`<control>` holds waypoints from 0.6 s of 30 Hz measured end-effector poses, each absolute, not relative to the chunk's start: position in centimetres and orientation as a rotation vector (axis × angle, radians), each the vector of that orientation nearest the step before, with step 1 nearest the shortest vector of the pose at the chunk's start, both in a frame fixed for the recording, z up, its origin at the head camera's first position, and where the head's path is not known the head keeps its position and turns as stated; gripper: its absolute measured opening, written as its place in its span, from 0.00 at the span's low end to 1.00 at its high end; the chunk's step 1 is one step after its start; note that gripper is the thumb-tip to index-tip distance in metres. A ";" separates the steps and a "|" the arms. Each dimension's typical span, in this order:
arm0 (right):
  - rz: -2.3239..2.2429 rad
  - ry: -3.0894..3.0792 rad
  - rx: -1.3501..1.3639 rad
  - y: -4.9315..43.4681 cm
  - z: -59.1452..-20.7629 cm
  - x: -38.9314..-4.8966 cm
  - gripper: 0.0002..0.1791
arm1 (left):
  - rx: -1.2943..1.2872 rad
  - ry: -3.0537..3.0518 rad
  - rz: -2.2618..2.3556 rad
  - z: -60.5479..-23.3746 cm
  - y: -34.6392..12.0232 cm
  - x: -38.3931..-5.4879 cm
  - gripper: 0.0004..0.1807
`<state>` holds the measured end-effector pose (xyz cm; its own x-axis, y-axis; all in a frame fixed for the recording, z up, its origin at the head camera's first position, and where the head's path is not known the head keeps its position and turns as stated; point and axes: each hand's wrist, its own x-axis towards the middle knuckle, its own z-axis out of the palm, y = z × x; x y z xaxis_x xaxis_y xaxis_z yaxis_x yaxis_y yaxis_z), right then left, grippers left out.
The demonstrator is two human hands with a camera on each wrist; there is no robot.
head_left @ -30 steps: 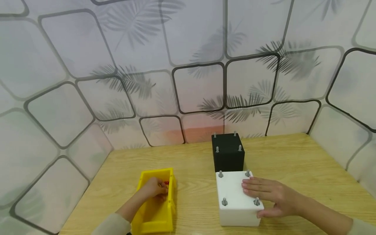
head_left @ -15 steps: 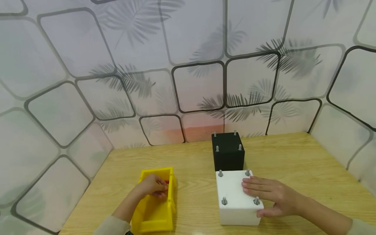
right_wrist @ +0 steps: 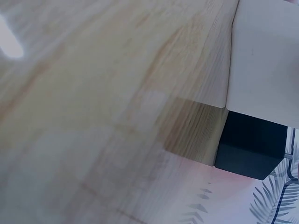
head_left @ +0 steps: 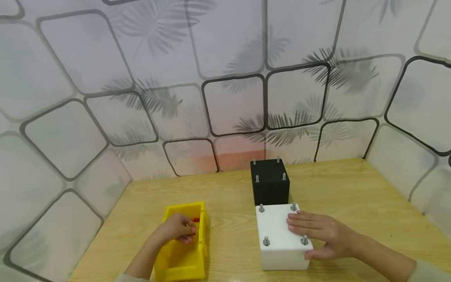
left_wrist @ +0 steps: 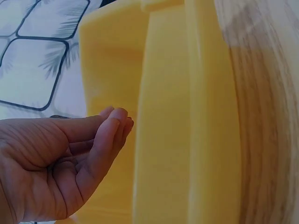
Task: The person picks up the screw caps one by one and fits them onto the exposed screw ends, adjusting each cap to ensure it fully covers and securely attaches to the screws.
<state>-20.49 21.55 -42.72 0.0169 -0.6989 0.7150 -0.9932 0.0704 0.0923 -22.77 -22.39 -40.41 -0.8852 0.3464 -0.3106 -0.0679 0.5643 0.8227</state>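
Since the preceding head frame, the left hand [head_left: 179, 228] has drawn back slightly from the right wall of the yellow bin [head_left: 180, 273], and a small red piece [head_left: 193, 234] now shows at its fingertips. Right hand [head_left: 325, 233] position is unchanged.

Head view: the left forearm enters from the lower edge and angles up and to the right. The left hand is over the bin's interior, wrist bent, fingers curled and pinching the small red piece against the thumb. A second red part [head_left: 196, 220] is in the far right corner of the bin. The right forearm extends inward from the lower right. Its fingers lie straight and flat on top of the white block [head_left: 276, 227], between the right-hand bolts [head_left: 304, 240]; the thumb rests at the near right edge. The black block [head_left: 270, 188] stands directly behind on the desk [head_left: 225, 192].

Left wrist view: thumb and fingertips meet before the bin wall; contact with that wall cannot be determined.

Right wrist view: white block at upper right, black block beyond it; finger state cannot be determined here.
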 end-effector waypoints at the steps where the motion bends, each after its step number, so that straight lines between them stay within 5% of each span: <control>1: 0.617 -1.745 1.685 21.6 -42.8 -20.5 0.33 | 0.234 2.356 1.269 -40.3 -22.4 -22.7 0.08; 18: 0.656 -1.741 1.678 21.5 -43.0 -20.4 0.33 | 0.261 2.322 1.314 -38.1 -22.2 -22.3 0.11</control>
<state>-20.40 21.47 -42.98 0.0047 -0.6841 0.7294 -0.9953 0.0671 0.0694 -22.29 -22.20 -38.11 -0.8777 0.3779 -0.2946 -0.0582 0.5262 0.8483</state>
